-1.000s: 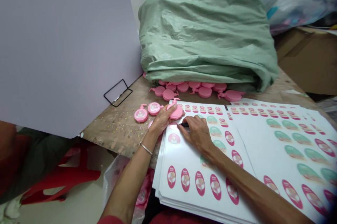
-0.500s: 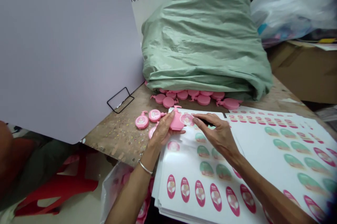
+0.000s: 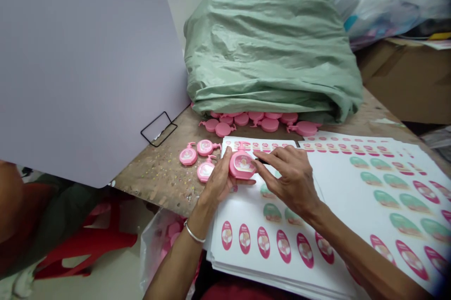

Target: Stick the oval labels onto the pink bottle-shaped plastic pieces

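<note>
My left hand (image 3: 221,175) is closed around a small pink toy pump bottle (image 3: 242,172), its pump pointing away from me. A round pictured sticker (image 3: 244,163) lies on the bottle's face. At the sticker's right edge, the fingertips of my right hand (image 3: 291,173) pinch a thin dark tool (image 3: 261,161), mostly hidden by the fingers. Beneath both hands lies a stack of white sticker sheets (image 3: 243,206) printed with pink ovals and green shapes. Several pink bottles with stickers, one of them a pump bottle (image 3: 206,168), rest left of my left hand.
A large green bag (image 3: 275,51) stands at the back, with plain pink pieces (image 3: 269,124) spilling out below. More sticker sheets (image 3: 352,196) lie to the right. A black wire stand (image 3: 159,129) is beside the grey panel (image 3: 84,65). A plastic bag (image 3: 158,243) hangs below the table edge.
The sticker, held beside the bottle by my right hand before, now lies on the bottle's face. My left hand has turned the bottle slightly. The whole view has shifted a little.
</note>
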`<state>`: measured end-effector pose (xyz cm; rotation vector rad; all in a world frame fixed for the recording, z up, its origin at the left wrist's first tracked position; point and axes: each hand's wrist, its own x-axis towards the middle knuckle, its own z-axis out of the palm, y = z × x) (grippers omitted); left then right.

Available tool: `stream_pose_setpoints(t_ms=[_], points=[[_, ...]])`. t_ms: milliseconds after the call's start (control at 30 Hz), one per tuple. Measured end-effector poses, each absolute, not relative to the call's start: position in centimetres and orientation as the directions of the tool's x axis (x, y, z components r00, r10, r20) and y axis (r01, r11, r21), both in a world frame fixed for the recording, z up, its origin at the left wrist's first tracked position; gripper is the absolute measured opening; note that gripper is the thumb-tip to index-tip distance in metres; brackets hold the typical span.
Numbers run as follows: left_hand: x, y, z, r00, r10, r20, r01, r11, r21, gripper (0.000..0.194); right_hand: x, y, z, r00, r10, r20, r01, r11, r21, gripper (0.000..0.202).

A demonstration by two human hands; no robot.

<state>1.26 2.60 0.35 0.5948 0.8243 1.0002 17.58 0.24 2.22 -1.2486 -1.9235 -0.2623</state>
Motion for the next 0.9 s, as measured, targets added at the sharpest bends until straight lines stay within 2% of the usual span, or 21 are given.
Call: stream_pose_setpoints(t_ms=[133,367,900], points=[[1.32,2.43,0.61,0.322,0.891,-0.320,-0.476,0.445,0.759,0.047,17.64,-0.07,2.42,-0.213,0.643,0.736,0.851,0.492,-0.184,0.015],[1.33,2.56,0.48,0.324,0.896,-0.303,-0.490,0.433,0.757,0.048,17.38,-0.13,2.11,-0.174,0.669,0.722,0.851,0.472,-0.232,0.016],[1.22,2.55,0.52,0.346,0.891,-0.294,-0.482,0.438,0.759,0.051,17.07,0.08,1.87,-0.183,0.667,0.722,0.861,0.464,-0.209,0.017]])
